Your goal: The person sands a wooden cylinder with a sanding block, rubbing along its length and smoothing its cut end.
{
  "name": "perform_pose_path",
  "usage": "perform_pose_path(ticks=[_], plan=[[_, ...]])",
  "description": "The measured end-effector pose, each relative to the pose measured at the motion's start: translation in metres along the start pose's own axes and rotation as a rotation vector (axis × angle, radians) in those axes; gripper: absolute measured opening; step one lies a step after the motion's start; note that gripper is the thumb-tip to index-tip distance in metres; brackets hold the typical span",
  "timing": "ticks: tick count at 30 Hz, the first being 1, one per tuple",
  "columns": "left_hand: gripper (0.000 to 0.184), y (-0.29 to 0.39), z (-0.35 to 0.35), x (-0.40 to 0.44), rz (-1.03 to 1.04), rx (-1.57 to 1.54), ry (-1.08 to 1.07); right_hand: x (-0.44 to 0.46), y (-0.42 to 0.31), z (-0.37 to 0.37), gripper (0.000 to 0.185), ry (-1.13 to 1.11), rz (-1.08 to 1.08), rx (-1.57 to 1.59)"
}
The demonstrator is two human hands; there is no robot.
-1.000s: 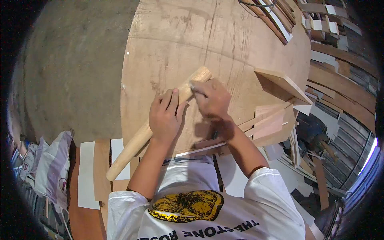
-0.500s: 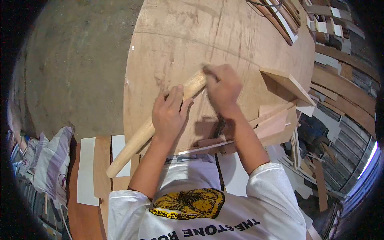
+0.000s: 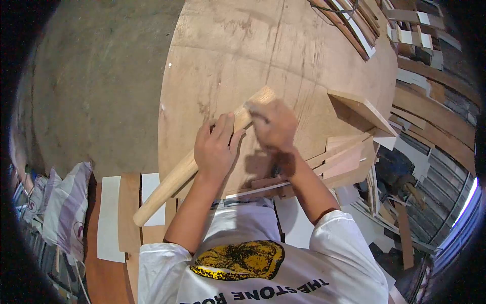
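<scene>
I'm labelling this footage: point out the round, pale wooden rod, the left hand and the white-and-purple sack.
Round, pale wooden rod [image 3: 174, 181]: head view, lower shaft.
Left hand [image 3: 215, 145]: head view, back of the hand.
White-and-purple sack [image 3: 66, 210]: head view, middle of its side.

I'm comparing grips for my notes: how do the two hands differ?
The left hand lies over the wooden rod with fingers extended; the right hand is curled. The left looks fairly sharp, the right blurred. The right is nearer the rod's upper end. Both are bare.
</scene>
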State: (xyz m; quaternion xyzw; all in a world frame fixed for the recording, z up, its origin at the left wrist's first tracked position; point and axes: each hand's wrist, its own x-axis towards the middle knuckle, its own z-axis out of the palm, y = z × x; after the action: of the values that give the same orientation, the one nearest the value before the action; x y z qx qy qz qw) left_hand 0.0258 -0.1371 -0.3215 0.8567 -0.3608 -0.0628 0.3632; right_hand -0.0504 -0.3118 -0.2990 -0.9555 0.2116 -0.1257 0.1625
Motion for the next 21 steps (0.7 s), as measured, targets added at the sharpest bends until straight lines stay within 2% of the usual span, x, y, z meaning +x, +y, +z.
perform_pose_path(ticks=[1,4,7,10,11,14,17,19,21], plan=[[0.048,0.002,-0.001,0.001,-0.009,-0.002,-0.010,-0.004,-0.010,-0.005,0.025,-0.012,0.088,0.129],[0.049,0.003,-0.006,0.002,-0.027,-0.011,-0.043,0.007,0.019,-0.006,0.030,0.033,0.077,0.042],[0.050,0.002,-0.007,0.003,-0.032,-0.028,-0.052,0.008,0.013,0.005,0.031,0.150,0.270,-0.098],[0.049,0.004,-0.007,0.003,-0.018,-0.005,-0.052,-0.015,-0.012,0.005,0.030,-0.030,0.100,0.017],[0.049,0.003,-0.007,0.001,-0.004,0.015,-0.052,-0.021,-0.014,0.005,0.029,-0.073,0.167,0.138],[0.047,0.004,-0.008,0.002,-0.018,0.018,-0.083,-0.001,-0.003,-0.009,0.031,-0.032,0.205,0.185],[0.046,-0.008,0.003,-0.005,0.016,-0.034,-0.040,0.017,-0.002,-0.015,0.024,0.099,0.437,-0.069],[0.048,-0.008,0.000,0.002,0.022,-0.076,-0.023,-0.002,0.004,0.021,0.024,0.232,0.374,-0.073],[0.051,-0.002,-0.011,0.003,-0.018,-0.109,-0.067,-0.012,-0.011,0.010,0.024,0.113,0.221,0.118]])
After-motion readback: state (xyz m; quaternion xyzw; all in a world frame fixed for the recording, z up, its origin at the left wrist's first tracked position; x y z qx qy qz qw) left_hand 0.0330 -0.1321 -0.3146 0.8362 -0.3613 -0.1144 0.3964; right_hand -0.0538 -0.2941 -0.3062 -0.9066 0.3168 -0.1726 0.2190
